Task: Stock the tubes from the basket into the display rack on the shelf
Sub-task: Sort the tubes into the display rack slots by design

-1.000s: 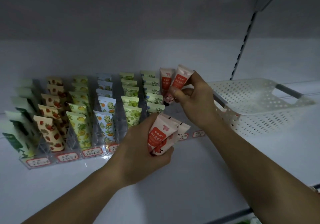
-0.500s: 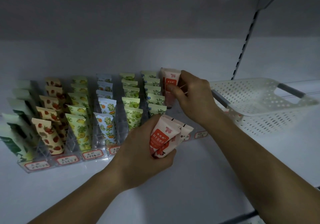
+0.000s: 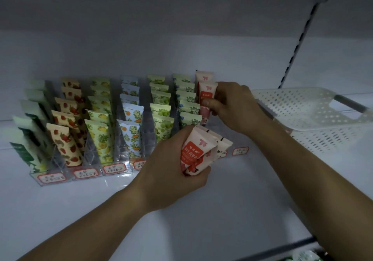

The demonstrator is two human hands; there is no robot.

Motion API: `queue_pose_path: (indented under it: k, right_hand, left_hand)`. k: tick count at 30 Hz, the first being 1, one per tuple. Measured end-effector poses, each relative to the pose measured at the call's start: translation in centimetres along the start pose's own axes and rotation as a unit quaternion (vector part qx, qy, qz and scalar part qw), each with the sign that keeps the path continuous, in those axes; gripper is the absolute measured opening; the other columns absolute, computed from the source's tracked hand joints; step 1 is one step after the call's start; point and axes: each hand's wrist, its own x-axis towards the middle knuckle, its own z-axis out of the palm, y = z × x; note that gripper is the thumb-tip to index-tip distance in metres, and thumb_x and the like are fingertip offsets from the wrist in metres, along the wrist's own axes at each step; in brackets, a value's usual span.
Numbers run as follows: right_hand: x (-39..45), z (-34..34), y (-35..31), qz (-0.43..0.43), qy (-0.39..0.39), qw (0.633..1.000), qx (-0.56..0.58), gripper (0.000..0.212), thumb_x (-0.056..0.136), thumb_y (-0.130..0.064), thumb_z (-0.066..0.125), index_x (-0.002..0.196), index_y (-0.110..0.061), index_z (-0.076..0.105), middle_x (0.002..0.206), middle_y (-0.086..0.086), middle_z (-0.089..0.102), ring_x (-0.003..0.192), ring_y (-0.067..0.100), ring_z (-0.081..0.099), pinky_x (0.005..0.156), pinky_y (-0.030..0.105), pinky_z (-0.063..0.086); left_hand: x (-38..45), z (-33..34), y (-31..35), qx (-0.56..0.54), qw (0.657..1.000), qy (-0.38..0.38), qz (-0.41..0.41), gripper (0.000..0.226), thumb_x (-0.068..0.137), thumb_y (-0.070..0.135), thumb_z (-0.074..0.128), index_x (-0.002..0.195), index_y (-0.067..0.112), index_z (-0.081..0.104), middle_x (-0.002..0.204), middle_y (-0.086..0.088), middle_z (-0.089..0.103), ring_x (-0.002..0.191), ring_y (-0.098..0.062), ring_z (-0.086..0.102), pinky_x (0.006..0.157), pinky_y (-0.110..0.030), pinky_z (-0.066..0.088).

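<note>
A clear display rack (image 3: 84, 157) on the white shelf holds rows of patterned tubes. My right hand (image 3: 234, 105) pinches a pink-and-red tube (image 3: 206, 95) standing in the rack's right-hand column, just in front of another pink tube (image 3: 203, 75) at the back. My left hand (image 3: 173, 171) grips a small bunch of the same pink-and-red tubes (image 3: 196, 149) in front of the rack. The white perforated basket (image 3: 314, 119) stands on the shelf to the right; what is inside it is hidden.
Red-framed price labels (image 3: 114, 168) run along the rack's front edge. A slotted upright (image 3: 298, 44) rises at the back right. The shelf's front lip (image 3: 282, 250) runs below my right forearm. Bare white shelf (image 3: 80, 210) lies in front of the rack.
My right hand has brought its pink tube down from above the rack into the right-hand column. My left hand has stayed put with its bunch of tubes.
</note>
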Motion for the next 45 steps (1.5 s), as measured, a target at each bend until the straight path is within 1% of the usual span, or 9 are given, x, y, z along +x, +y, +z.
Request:
queue_pose_path:
  k: [9,12,15,18,26,32,36,41,45]
  right_hand:
    - [-2.7,0.3,0.7,-0.016,0.188,0.967,0.172,0.037,0.090,-0.045,0.067,0.073,-0.013,0.055,0.056,-0.009,0.049,0.048,0.004,0.044,0.050,0.019,0.035]
    - [-2.9,-1.4,0.1,-0.061,-0.029,0.885,0.460,0.065,0.089,-0.052,0.067,0.081,0.012,0.058,0.050,-0.006,0.039,0.042,0.006,0.031,0.046,0.021,0.025]
    - [-3.6,-1.6,-0.4,-0.096,-0.193,0.863,0.458,0.036,0.087,-0.030,0.076,0.097,0.004,0.069,0.049,-0.001,0.040,0.041,0.006,0.029,0.044,0.020,0.026]
    - [-3.6,-1.5,-0.3,-0.094,-0.213,0.856,0.462,0.014,0.090,-0.011,0.068,0.100,-0.003,0.071,0.049,0.004,0.035,0.041,0.007,0.028,0.043,0.018,0.027]
    - [-3.4,-2.4,-0.4,-0.087,-0.277,0.678,0.675,0.034,0.089,-0.031,0.066,0.101,-0.001,0.056,0.064,0.003,0.047,0.050,0.009,0.040,0.045,0.018,0.035]
    - [-3.6,-2.0,-0.5,-0.108,-0.213,0.836,0.493,0.030,0.094,-0.029,0.065,0.106,-0.001,0.061,0.080,0.010,0.061,0.055,0.023,0.046,0.046,0.027,0.039]
    - [-3.5,-2.6,-0.9,0.001,-0.113,0.815,0.568,0.032,0.100,-0.028,0.043,0.098,-0.004,0.065,0.073,0.004,0.066,0.056,0.017,0.055,0.045,0.024,0.041]
    - [-2.8,-2.1,-0.1,0.000,0.132,0.920,0.370,0.031,0.107,-0.025,0.045,0.099,-0.004,0.067,0.071,0.005,0.061,0.053,0.020,0.056,0.043,0.031,0.045]
    - [-2.6,-1.0,0.3,-0.052,0.161,0.960,0.224,0.024,0.101,-0.030,0.053,0.096,-0.010,0.066,0.074,-0.002,0.065,0.057,0.014,0.065,0.049,0.041,0.055]
  left_hand:
    - [0.0,0.2,0.3,-0.083,0.993,0.073,-0.036,0.044,0.077,0.010,0.083,0.109,0.031,0.061,0.092,0.012,0.074,0.080,-0.007,0.073,0.064,-0.021,0.059]
    - [0.0,0.2,0.5,-0.129,0.986,0.094,-0.046,0.047,0.077,0.007,0.083,0.110,0.033,0.061,0.096,0.014,0.075,0.085,-0.009,0.074,0.067,-0.036,0.064]
    - [0.1,0.1,0.5,-0.145,0.983,0.110,-0.021,0.051,0.077,0.008,0.083,0.111,0.038,0.060,0.103,0.011,0.074,0.095,-0.012,0.074,0.077,-0.032,0.062]
    - [0.1,0.1,0.6,-0.156,0.981,0.120,-0.007,0.049,0.077,0.007,0.083,0.111,0.034,0.060,0.101,0.012,0.075,0.094,-0.009,0.073,0.076,-0.023,0.059]
    - [-0.3,0.4,0.7,-0.144,0.987,0.068,-0.011,0.038,0.077,0.028,0.079,0.109,0.038,0.062,0.099,0.004,0.075,0.091,-0.021,0.074,0.080,-0.041,0.061]
    - [0.0,0.5,0.7,-0.099,0.989,0.113,-0.008,0.042,0.077,0.007,0.082,0.112,0.021,0.062,0.094,0.012,0.072,0.089,-0.005,0.071,0.070,-0.014,0.054]
    - [0.0,0.5,0.4,-0.060,0.992,0.105,-0.027,0.039,0.078,0.013,0.083,0.109,0.024,0.063,0.092,0.019,0.073,0.085,0.000,0.071,0.068,-0.012,0.052]
    - [-0.4,0.8,0.1,0.078,0.996,0.041,-0.009,0.032,0.079,0.023,0.079,0.107,0.029,0.064,0.083,0.008,0.070,0.072,-0.011,0.068,0.061,-0.027,0.052]
    - [-0.3,1.2,0.0,0.131,0.991,-0.022,-0.011,0.025,0.080,0.027,0.076,0.098,0.019,0.061,0.071,0.003,0.063,0.061,-0.013,0.061,0.057,-0.034,0.048]
